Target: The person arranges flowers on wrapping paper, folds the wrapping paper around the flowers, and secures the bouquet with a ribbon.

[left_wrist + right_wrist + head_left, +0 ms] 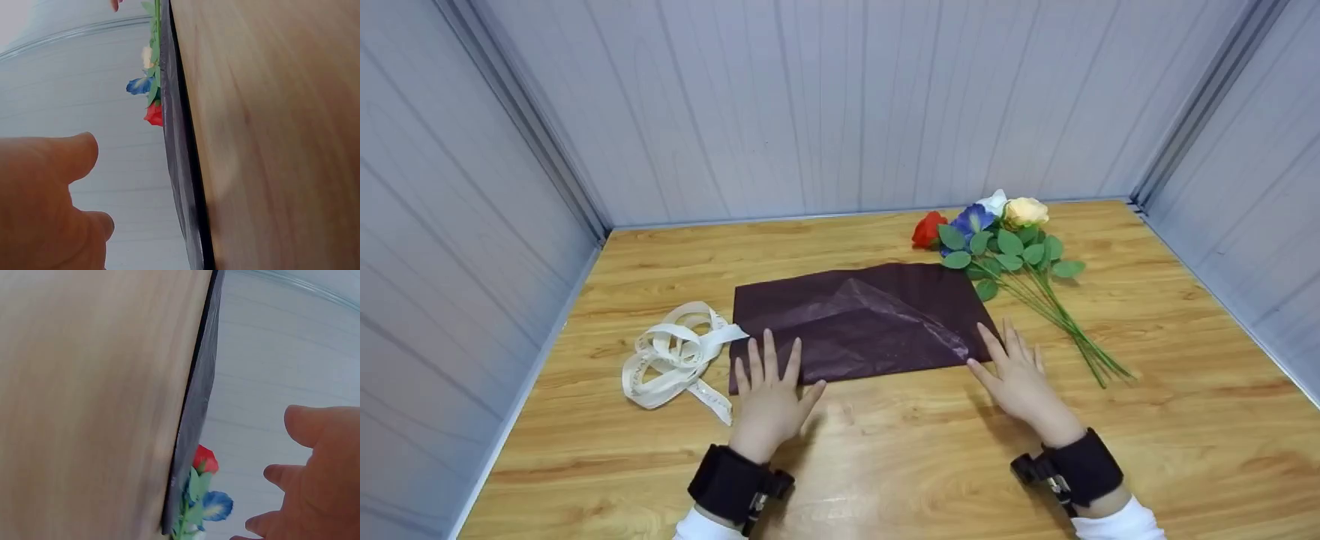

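We see a dark paper [840, 330] lying on the wood surface [877, 457]. It is a bit wrinkled, and a shiny crease runs down to its near right corner. Our left hand [771, 401] is over the paper's near left corner, with its fingers spread wide apart. Our right hand [1020, 382] is by the near right corner, and its fingers are apart too. In the wrist views we see a gap between each hand and the paper. Left of the paper, we find a loose, curly white ribbon [682, 373]; one end reaches the paper's left edge. By the paper's far right corner we see flowers [1009, 244], red, blue, white and cream. Their green stems [1069, 322] slant away to the right of the paper. Along the paper's near edge, we have a wide stretch of bare wood. Past its far edge, a thinner strip of wood runs to the back wall [825, 112].
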Available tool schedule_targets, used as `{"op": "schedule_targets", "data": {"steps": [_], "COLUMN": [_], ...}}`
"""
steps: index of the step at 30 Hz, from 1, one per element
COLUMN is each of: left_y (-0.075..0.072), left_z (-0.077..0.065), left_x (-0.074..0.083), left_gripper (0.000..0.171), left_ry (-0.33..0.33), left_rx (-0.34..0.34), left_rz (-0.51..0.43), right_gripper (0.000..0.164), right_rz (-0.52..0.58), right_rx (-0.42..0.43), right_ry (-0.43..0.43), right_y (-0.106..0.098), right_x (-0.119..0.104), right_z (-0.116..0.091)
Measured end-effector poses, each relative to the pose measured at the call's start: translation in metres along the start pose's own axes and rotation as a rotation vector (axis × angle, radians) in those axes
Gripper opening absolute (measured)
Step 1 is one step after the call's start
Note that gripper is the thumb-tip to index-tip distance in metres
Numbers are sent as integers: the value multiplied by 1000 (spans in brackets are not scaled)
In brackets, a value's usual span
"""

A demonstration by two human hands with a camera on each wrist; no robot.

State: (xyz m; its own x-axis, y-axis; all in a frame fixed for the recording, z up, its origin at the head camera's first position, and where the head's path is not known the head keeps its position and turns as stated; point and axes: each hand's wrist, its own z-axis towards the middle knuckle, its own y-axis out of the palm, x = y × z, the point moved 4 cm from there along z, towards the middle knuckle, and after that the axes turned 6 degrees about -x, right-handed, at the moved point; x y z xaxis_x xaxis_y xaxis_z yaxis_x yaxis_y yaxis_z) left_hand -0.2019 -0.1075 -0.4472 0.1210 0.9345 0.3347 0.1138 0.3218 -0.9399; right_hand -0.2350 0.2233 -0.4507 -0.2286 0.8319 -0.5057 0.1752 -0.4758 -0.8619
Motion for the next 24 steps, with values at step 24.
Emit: {"op": "schedule_targets", "data": {"steps": [24], "left_y": [17], "left_z": [11], "left_x": [-5], "left_gripper": [71], "left_ry": [-80], "left_rx": [-449], "left_rz": [-55], "right_gripper": [62], "right_rz": [-198], "right_rx": [-389], "right_ry": [-116], "right_y": [26], "right_x": [1], "right_z": [41]}}
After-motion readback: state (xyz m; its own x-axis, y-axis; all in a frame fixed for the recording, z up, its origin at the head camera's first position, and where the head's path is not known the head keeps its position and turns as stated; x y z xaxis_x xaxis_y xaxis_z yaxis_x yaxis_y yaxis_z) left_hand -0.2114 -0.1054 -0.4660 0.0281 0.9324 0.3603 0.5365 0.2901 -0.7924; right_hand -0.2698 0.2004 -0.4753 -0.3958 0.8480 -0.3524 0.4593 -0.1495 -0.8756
